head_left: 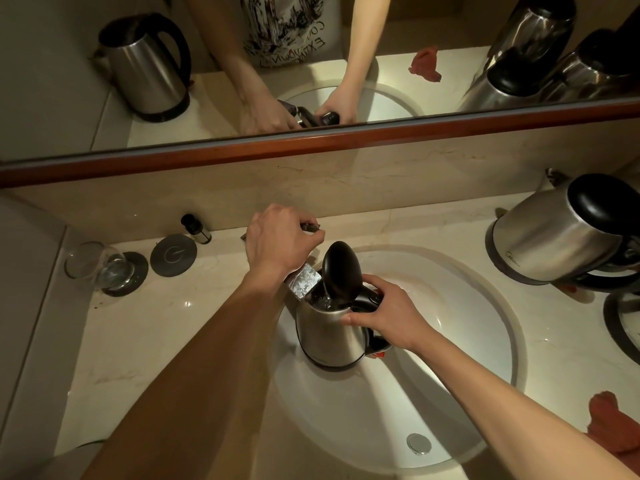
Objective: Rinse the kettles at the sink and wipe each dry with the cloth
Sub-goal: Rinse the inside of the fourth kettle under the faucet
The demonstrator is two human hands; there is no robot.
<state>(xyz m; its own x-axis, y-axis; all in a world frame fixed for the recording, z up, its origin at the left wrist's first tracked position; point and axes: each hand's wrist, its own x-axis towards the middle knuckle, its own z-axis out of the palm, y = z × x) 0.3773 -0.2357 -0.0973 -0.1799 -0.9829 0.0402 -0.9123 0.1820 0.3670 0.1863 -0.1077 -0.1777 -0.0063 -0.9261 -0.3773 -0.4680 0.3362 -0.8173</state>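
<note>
A steel kettle point(329, 336) with its black lid point(341, 273) flipped up stands in the white sink basin point(460, 327), under the faucet spout point(304, 282). My right hand point(384, 315) grips the kettle's black handle at the top. My left hand point(280, 239) is curled round the faucet lever behind the spout. A second steel kettle point(557, 237) stands on the counter at the right. A red cloth point(611, 426) lies at the counter's right front edge.
A glass point(100, 268) sits on a dark coaster at the left, beside a second round coaster point(173, 255) and a small bottle point(196, 228). A mirror point(311, 64) above the backsplash reflects the kettles and my arms. Part of a round kettle base point(620, 323) shows at the right edge.
</note>
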